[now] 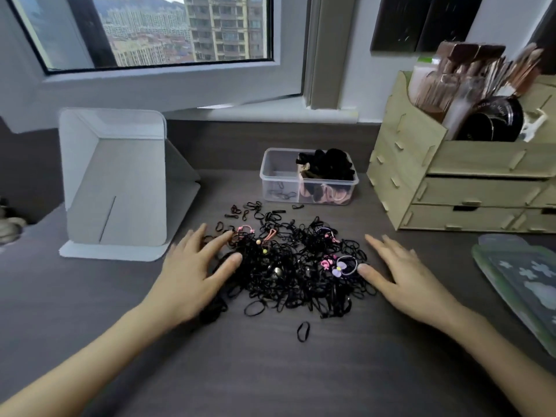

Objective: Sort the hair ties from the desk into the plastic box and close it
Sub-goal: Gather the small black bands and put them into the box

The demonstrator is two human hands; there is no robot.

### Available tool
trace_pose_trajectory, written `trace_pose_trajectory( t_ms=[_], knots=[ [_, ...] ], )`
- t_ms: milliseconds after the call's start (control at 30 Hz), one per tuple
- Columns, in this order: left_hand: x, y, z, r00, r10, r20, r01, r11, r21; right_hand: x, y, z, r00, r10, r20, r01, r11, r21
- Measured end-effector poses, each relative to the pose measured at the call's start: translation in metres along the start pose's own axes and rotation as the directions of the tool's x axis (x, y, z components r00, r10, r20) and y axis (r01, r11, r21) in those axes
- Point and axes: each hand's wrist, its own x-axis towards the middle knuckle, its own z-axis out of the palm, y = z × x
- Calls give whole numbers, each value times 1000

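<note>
- Surface: dark wood-grain desk (270, 371) set against a wall below a window (150, 31) showing high-rise buildings.
- Far left: a white folding stand (117, 182) stands upright on the desk.
- Left hand (192, 272): palm down, fingers straight and spread, grasping nothing; fingertips touch the left edge of the pile.
- Hair ties (294, 266): a loose pile at desk centre between both hands, mostly thin black loops, a few pink and purple decorated ones. One single black tie (303, 331) lies apart, nearer the person.
- Plastic box (278, 176): clear, lid off, just behind the pile. Left compartment holds a few thin black ties; right compartment holds thick black and pink ones.
- Right hand (412, 275): palm down, fingers extended, holding nothing; thumb touches the pile's right edge.
- Right: a wooden drawer organiser (451, 182) holding brushes.
- Far right: a green-rimmed flat item (517, 281) lies on the desk.
</note>
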Motion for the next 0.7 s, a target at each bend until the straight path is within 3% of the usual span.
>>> trace_pose_trajectory(
  t_ms=[100, 200, 300, 400, 467, 567, 700],
  knots=[
    [-1, -12, 15, 981, -194, 23, 192, 979, 72, 3, -8, 17, 999, 7, -40, -6, 1000, 28],
    [22, -9, 25, 969, -247, -14, 248, 965, 87, 11, -31, 27, 993, -73, -91, 84, 989, 126],
    [32, 4, 36, 989, -149, 21, 148, 988, 36, 12, -55, 37, 972, -222, -73, 231, 961, 153],
    [29, 18, 36, 999, 16, 41, -10, 989, -149, 11, -66, 34, 950, -303, -79, 312, 897, 314],
    [35, 18, 31, 1000, 19, -8, -20, 974, -227, 19, -66, 25, 940, -274, -206, 336, 855, 395],
    [67, 9, 24, 997, -44, -59, 35, 987, -154, 53, -60, 14, 911, -185, -369, 325, 872, 365],
    [119, 5, 27, 992, -104, 67, 104, 995, 2, 103, -60, 15, 971, -124, -206, 182, 938, 294]
  ],
)
